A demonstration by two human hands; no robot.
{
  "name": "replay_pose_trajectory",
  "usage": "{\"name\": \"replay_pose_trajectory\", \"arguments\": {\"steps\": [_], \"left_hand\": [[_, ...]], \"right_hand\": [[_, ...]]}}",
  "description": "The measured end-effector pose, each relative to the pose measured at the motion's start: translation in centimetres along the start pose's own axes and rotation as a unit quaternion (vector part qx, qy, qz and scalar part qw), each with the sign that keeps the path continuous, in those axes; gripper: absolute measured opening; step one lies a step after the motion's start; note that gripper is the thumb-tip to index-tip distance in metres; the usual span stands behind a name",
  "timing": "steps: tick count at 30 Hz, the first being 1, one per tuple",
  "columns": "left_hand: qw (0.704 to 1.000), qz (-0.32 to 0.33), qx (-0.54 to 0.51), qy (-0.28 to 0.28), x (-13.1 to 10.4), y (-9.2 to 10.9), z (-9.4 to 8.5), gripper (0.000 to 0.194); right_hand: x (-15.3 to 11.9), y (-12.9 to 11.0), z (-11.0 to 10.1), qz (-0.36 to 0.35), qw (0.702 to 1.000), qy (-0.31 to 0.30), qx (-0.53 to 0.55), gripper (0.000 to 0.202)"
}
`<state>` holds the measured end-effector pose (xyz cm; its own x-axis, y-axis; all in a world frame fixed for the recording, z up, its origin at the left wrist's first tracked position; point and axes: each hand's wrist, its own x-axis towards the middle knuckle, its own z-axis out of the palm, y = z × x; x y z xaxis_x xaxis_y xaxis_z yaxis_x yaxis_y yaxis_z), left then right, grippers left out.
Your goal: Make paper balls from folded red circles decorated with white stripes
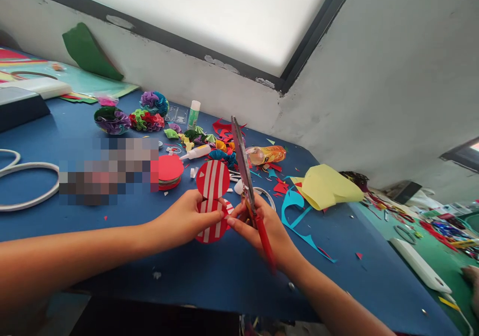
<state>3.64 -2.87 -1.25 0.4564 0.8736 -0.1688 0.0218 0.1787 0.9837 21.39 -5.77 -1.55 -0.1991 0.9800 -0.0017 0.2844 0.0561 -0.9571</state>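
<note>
Just below the centre of the frame, the left hand is pinching a thin, floppy red-and-white striped paper cutout by its lower disc above the blue bench, while the right hand is gripping red-handled scissors, blades upward.

Near the middle of the frame, the red paper circles have white stripes, the scissors have a red handle, the table is blue, and a yellow sheet lies at the right.
</note>
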Motion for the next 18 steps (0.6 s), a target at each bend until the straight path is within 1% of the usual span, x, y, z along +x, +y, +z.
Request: {"name": "replay_pose_trajectory", "arguments": {"steps": [3, 6, 9, 14, 18], "left_hand": [[1.0, -0.007, 0.0, 0.003, 0.02, 0.12, -0.04, 0.015], [1.0, -0.008, 0.003, 0.021, 0.18, 0.16, -0.22, 0.013], [0.999, 0.0, 0.025, 0.035, 0.46, 0.01, -0.47, 0.014], [0.999, -0.033, 0.022, -0.012, 0.82, -0.28, -0.44, 0.025], [0.999, -0.044, 0.01, -0.004, 0.79, 0.05, -0.13, 0.019]], "right_hand": [[-0.12, -0.11, 0.02, -0.017, 0.999, 0.012, -0.026, 0.027], [-0.1, -0.16, -0.15, -0.029, 0.998, 0.024, -0.048, 0.026], [0.09, -0.23, -0.45, -0.025, 0.999, 0.021, -0.038, 0.027], [0.21, -0.14, -0.56, -0.007, 0.999, 0.001, -0.036, 0.028], [0.2, 0.29, -0.44, 0.0, 0.999, -0.005, -0.035, 0.027]]}}
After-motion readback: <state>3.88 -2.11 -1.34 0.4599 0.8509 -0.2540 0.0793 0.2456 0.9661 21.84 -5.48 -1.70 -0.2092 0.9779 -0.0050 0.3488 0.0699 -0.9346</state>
